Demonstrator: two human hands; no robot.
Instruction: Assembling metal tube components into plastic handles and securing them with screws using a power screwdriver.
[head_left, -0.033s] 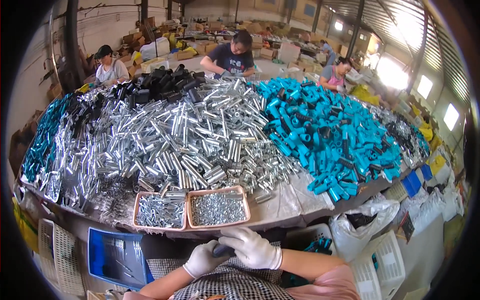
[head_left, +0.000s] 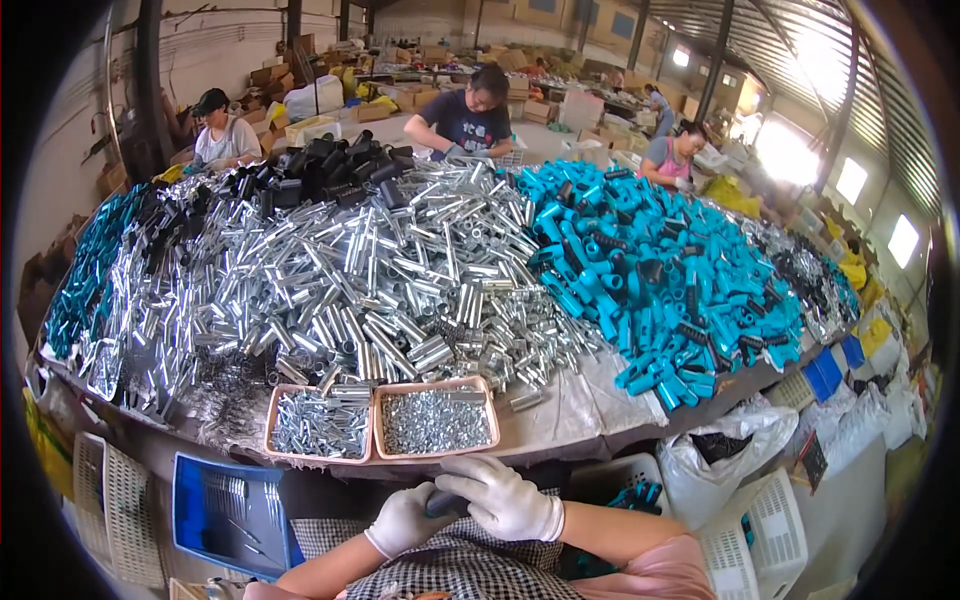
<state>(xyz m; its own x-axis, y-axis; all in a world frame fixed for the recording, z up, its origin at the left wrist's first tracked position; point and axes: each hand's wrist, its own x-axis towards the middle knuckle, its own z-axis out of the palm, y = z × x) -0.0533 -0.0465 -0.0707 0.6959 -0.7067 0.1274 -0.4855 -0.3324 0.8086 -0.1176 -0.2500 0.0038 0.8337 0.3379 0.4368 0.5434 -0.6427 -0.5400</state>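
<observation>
In front of my checked apron, my left hand (head_left: 407,519), in a white glove, is closed around a short dark grey cylindrical piece (head_left: 441,503). My gloved right hand (head_left: 503,497) lies over the piece's other end, fingers curled against it and hiding part of it; its exact kind cannot be made out. Just beyond my hands, at the table edge, are two pink trays: the left tray (head_left: 271,420) holds small metal pins, the right tray (head_left: 495,420) tiny metal parts. Behind them rises a heap of shiny metal tubes (head_left: 365,270).
Teal plastic handles (head_left: 640,270) are piled on the right, black sleeves (head_left: 335,165) at the back. A blue bin (head_left: 190,510) stands low left, a white crate (head_left: 775,530) and a white sack (head_left: 735,440) low right. Several people work around the table's far side.
</observation>
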